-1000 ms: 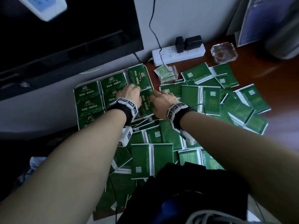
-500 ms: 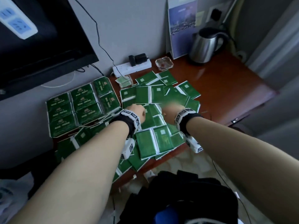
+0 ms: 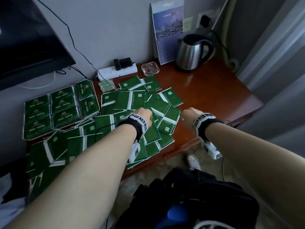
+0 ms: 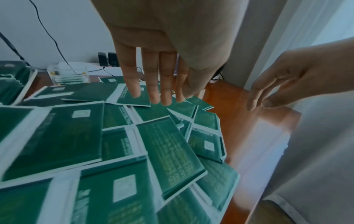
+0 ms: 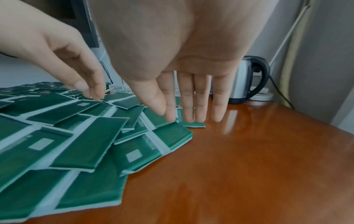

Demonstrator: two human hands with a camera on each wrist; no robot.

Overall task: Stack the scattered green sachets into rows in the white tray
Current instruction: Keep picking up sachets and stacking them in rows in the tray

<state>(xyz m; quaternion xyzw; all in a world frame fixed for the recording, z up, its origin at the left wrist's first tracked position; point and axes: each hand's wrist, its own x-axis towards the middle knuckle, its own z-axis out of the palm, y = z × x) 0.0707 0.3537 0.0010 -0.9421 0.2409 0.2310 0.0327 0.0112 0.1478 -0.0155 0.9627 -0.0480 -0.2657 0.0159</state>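
Several green sachets [image 3: 142,100] lie scattered in an overlapping heap across the red-brown table [image 3: 214,90]. At the left the white tray [image 3: 96,96] holds rows of stacked sachets [image 3: 62,103]. My left hand [image 3: 143,115] hovers over the middle of the heap, fingers straight and pointing down, holding nothing [image 4: 153,84]. My right hand [image 3: 187,116] hangs above the heap's right edge and the bare wood, fingers [image 5: 193,103] also straight and empty. Loose sachets [image 5: 91,136] lie just under and left of it.
A power strip [image 3: 117,71] with plugs, a small clear box [image 3: 106,85] and a glass ashtray [image 3: 150,69] sit behind the heap. A steel kettle [image 3: 193,52] stands at the back right. A dark screen [image 3: 24,47] hangs at the left. A black bag [image 3: 189,200] is below the table's front edge.
Both hands have left the tray's stacked rows and moved right, over the scattered heap and table edge. The head view has pulled back and swung right.
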